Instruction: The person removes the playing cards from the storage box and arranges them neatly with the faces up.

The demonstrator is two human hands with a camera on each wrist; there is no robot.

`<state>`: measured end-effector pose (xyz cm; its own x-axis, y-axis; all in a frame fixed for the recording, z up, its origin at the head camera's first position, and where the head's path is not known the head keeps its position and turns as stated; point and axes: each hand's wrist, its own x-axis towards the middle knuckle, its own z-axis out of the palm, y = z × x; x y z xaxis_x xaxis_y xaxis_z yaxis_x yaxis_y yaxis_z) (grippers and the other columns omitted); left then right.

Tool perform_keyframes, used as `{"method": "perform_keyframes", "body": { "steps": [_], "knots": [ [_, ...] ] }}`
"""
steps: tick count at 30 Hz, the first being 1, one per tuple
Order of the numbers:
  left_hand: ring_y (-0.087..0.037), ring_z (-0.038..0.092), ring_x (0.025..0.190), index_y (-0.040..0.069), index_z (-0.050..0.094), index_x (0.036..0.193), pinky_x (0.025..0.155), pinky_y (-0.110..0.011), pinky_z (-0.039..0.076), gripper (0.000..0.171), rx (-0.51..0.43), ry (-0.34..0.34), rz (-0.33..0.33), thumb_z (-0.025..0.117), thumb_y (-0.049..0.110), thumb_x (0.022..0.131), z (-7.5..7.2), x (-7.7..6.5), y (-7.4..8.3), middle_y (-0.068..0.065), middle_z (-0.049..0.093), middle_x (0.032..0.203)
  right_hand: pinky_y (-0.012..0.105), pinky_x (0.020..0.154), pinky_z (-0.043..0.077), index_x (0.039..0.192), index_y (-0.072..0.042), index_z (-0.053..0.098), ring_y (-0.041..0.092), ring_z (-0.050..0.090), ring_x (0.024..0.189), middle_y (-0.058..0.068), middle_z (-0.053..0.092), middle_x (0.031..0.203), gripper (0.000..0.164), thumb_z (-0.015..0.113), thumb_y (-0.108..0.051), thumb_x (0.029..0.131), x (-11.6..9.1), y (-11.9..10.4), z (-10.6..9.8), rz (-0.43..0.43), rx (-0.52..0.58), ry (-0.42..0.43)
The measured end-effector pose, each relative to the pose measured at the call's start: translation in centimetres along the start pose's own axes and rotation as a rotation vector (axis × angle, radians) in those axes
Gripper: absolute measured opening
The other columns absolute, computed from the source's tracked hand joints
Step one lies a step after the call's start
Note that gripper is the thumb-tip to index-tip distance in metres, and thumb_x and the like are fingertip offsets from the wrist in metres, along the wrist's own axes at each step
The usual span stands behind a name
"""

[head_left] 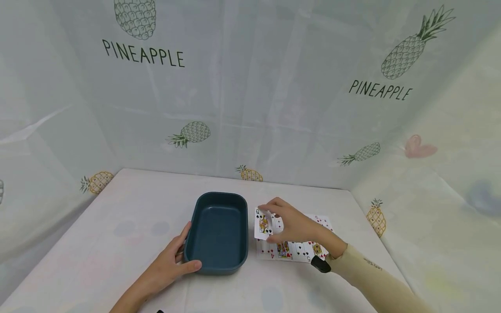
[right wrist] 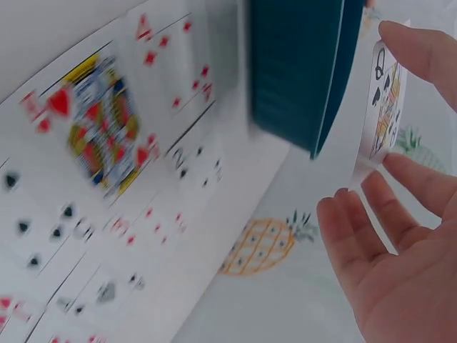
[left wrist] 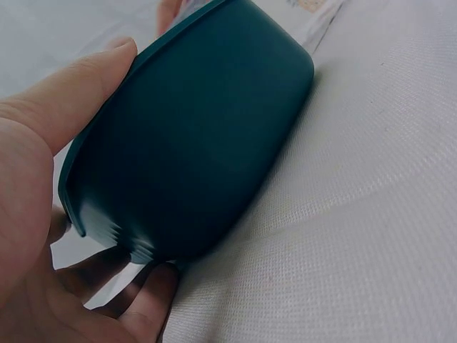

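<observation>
A dark teal rectangular container [head_left: 216, 237] with rounded corners stands on the table, nothing lying in it. My left hand [head_left: 167, 266] grips its near left side, thumb on the rim and fingers curled against the outer wall [left wrist: 193, 136]. To the container's right, my right hand [head_left: 292, 222] pinches a queen of spades playing card [head_left: 262, 224] between thumb and fingertips, raised above the table. The right wrist view shows this card [right wrist: 384, 107] almost edge-on. Below the hand, rows of face-up cards [head_left: 285, 250] lie side by side, partly hidden by the hand and forearm.
A white cloth [head_left: 129, 217] with faint pastel spots covers the table. Behind it hangs a pale curtain [head_left: 274, 108] printed with pineapples, and another patterned sheet [head_left: 442, 208] hangs at the right. A dark wrist device [head_left: 321, 264] sits at my right cuff.
</observation>
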<state>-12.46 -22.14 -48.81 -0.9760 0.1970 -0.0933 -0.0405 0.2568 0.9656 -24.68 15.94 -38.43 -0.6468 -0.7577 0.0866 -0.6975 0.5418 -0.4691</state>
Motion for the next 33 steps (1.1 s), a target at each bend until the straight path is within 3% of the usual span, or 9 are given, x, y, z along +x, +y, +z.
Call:
{"method": "perform_keyframes", "body": {
  "steps": [8,15,18,22,26,29,33],
  "knots": [
    [-0.044,0.041,0.151,0.037,0.006,0.172,0.107,-0.027,0.051,0.105,-0.025,-0.008,-0.004,0.08,0.028,0.097,0.1,-0.1,0.2,-0.025,0.014,0.173,0.043,0.101,0.055,0.156,-0.015,0.052,0.014,0.056,0.117,-0.005,0.052,0.135,0.086,0.094,-0.027,0.082,-4.6,3.2,-2.0,0.059,-0.037,-0.001],
    [-0.046,0.037,0.153,0.036,0.005,0.172,0.107,-0.027,0.051,0.104,-0.044,-0.015,-0.003,0.078,0.027,0.098,0.0,-0.1,0.4,-0.026,0.01,0.173,0.049,0.101,0.056,0.154,-0.011,0.054,0.021,0.059,0.117,-0.001,0.055,0.134,0.085,0.094,-0.03,0.082,-8.5,5.7,-3.7,0.072,-0.064,0.032],
    [-0.046,0.037,0.153,0.036,0.006,0.172,0.109,-0.031,0.052,0.104,-0.035,-0.013,-0.011,0.079,0.029,0.098,0.0,-0.3,0.3,-0.027,0.01,0.172,0.046,0.1,0.057,0.152,-0.011,0.055,0.022,0.06,0.119,0.0,0.056,0.134,0.083,0.094,-0.031,0.081,-10.3,7.0,-4.4,0.079,-0.088,0.041],
    [-0.045,0.038,0.153,0.039,0.005,0.171,0.106,-0.028,0.053,0.103,-0.042,-0.018,-0.018,0.078,0.029,0.098,0.0,-0.4,0.2,-0.025,0.01,0.173,0.041,0.099,0.058,0.151,-0.01,0.056,0.023,0.06,0.119,0.0,0.055,0.135,0.083,0.095,-0.031,0.08,-12.6,8.8,-5.1,0.138,-0.124,0.036],
    [-0.046,0.037,0.153,0.038,0.004,0.171,0.102,-0.024,0.052,0.102,-0.069,-0.032,-0.009,0.077,0.026,0.1,-0.2,-0.4,0.7,-0.025,0.008,0.172,0.046,0.097,0.058,0.149,-0.009,0.058,0.027,0.061,0.119,0.002,0.056,0.136,0.083,0.096,-0.032,0.08,-14.6,10.4,-5.8,0.186,-0.154,0.03],
    [-0.048,0.038,0.152,0.037,0.004,0.172,0.103,-0.027,0.053,0.103,-0.078,-0.037,-0.012,0.076,0.025,0.1,-0.2,-0.3,0.7,-0.027,0.008,0.172,0.051,0.096,0.058,0.147,-0.006,0.059,0.029,0.061,0.117,0.005,0.057,0.135,0.082,0.096,-0.033,0.079,-15.8,11.3,-6.0,0.194,-0.182,0.023],
    [-0.049,0.038,0.152,0.037,0.004,0.172,0.104,-0.031,0.054,0.103,-0.085,-0.044,-0.016,0.076,0.025,0.1,0.1,-0.2,0.3,-0.028,0.006,0.172,0.045,0.092,0.059,0.146,-0.006,0.06,0.024,0.062,0.114,0.005,0.059,0.132,0.084,0.097,-0.033,0.076,-17.5,12.6,-6.0,0.221,-0.236,0.011]
  ]
}}
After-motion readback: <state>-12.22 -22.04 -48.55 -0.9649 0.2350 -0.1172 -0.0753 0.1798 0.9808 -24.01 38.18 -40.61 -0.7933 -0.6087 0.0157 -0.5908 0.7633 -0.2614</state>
